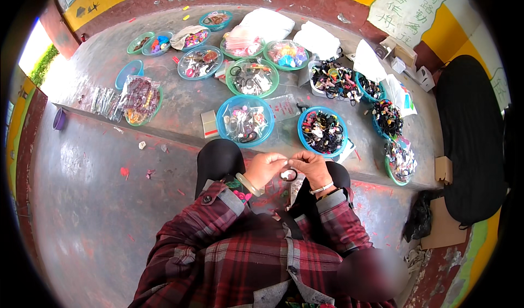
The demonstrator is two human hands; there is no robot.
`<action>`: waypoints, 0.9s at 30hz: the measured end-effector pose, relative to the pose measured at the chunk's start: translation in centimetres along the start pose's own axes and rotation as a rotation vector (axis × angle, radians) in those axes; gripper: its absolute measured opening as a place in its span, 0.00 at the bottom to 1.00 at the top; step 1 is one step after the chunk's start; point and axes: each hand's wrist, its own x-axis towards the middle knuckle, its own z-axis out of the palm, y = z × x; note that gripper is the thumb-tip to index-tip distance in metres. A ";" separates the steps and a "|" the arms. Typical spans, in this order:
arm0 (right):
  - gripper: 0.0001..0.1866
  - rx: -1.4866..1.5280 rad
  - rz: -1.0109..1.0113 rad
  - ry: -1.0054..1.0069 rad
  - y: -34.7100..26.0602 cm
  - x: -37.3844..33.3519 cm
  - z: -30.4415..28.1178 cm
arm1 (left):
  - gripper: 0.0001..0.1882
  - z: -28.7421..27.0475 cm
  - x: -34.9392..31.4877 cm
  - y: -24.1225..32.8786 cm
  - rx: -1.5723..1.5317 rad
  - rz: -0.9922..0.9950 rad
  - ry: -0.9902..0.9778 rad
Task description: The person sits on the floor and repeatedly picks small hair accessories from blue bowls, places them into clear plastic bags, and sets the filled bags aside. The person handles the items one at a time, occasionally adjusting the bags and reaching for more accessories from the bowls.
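My left hand (265, 169) and my right hand (311, 169) meet fingertip to fingertip above my knees, both closed in a pinch. Just below the touching fingers hangs a black hair tie (295, 176) with a small whitish piece on it. The exact spot where the fingers grip it is too small to make out. Closest beyond my hands stand a blue basket of black hair ties with colourful ornaments (299, 126) and a blue basket holding clear bags of ornaments (220, 123).
More baskets of hair ties and bagged trinkets cover the raised concrete ledge (180, 103), with white sacks (267, 24) behind. Flat clear packets (105, 103) lie at left. A purple bowl (59, 119) sits on the lower floor. A long black case (470, 138) leans at right.
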 end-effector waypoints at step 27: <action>0.05 0.117 -0.031 0.078 0.0 -0.3 -0.3 | 0.13 -0.9 -0.6 2.2 -0.193 -0.179 -0.118</action>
